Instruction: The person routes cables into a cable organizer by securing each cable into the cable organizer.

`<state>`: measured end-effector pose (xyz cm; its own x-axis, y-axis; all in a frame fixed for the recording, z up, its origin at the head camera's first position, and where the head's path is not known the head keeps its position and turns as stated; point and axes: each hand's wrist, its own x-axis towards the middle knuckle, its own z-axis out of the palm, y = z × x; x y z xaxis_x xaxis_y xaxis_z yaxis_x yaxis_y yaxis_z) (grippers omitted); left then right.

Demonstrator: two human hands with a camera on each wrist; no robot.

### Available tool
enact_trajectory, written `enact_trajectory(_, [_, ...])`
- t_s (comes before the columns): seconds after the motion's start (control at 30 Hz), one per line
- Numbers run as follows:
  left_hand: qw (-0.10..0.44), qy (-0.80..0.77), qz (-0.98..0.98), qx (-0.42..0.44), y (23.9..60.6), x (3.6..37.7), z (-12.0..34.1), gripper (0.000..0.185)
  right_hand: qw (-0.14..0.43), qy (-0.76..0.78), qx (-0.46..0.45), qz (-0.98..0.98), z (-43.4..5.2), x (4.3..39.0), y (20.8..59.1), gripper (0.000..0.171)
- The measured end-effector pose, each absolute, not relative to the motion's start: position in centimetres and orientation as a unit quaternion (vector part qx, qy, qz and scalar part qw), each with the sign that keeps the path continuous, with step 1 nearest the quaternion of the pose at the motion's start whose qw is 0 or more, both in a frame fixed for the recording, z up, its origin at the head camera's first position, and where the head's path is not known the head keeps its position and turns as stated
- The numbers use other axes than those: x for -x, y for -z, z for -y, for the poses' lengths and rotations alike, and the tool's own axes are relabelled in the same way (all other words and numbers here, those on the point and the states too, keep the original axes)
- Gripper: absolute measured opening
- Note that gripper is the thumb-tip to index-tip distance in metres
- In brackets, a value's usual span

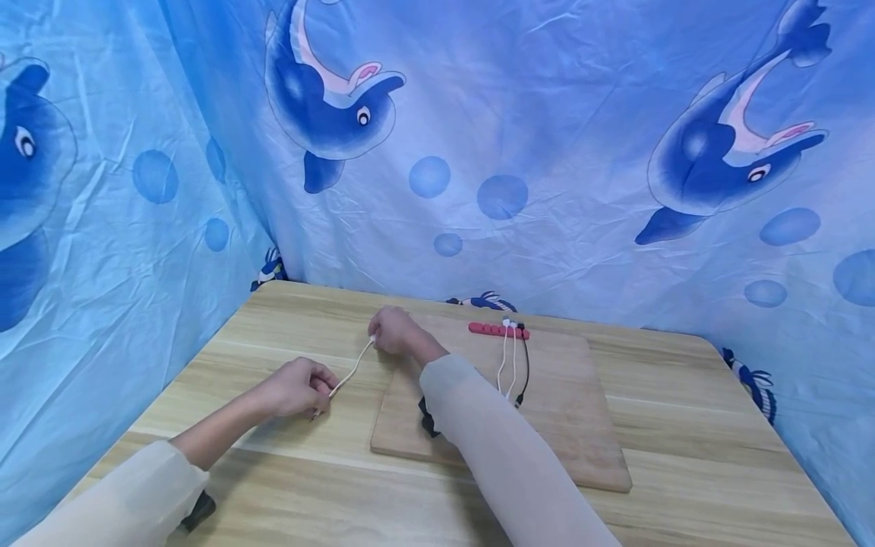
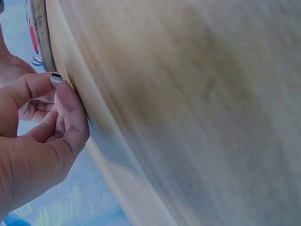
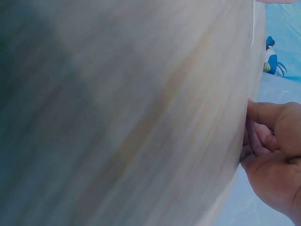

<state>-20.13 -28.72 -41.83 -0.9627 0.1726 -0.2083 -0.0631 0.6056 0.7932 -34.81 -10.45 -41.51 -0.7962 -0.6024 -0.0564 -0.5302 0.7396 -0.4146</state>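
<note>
A white cable [image 1: 352,370] is stretched between both hands over the wooden table [image 1: 273,342]. My left hand [image 1: 301,386] pinches its near end; the left wrist view shows the small metal plug [image 2: 56,77] between thumb and forefinger. My right hand [image 1: 393,332] grips the far end at the left edge of the wooden board [image 1: 567,410]. In the right wrist view the curled fingers [image 3: 270,141] rest against the table surface and the cable is hidden. A red cable clip strip [image 1: 497,330] on the board holds two white cables [image 1: 507,361] and a black cable [image 1: 525,368].
Blue dolphin-print fabric [image 1: 547,152] hangs behind and on both sides of the table. A black wrist strap [image 1: 428,419] shows under the right sleeve. Bare tabletop lies to the right of the board and along the near edge.
</note>
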Motion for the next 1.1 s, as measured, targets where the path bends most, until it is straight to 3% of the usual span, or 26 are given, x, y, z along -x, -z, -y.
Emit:
enact_trajectory(0.2, [0.133,-0.442,-0.887,-0.033,41.7,20.1,28.7,0.033,0.085,0.170,0.316,-0.930,10.6,35.0,41.5,0.022])
enact_trajectory(0.43, [0.136,-0.449,-0.882,-0.045,41.9,20.0,28.7,0.037,0.076,0.157,0.333,-0.927,10.6,35.1,41.5,0.007])
enact_trajectory(0.57, [0.140,-0.452,-0.880,-0.047,41.9,20.0,28.8,0.036,0.089,0.176,0.331,-0.923,10.3,35.0,41.3,0.012])
enact_trajectory(0.83, [0.142,-0.454,-0.879,-0.035,41.9,19.9,28.8,0.036,0.126,0.334,0.310,-0.882,9.4,35.0,41.6,0.002])
enact_trajectory(1.1, [0.130,-0.447,-0.885,-0.024,41.8,19.9,28.2,0.035,0.138,0.518,0.215,-0.816,9.0,35.2,41.7,0.017])
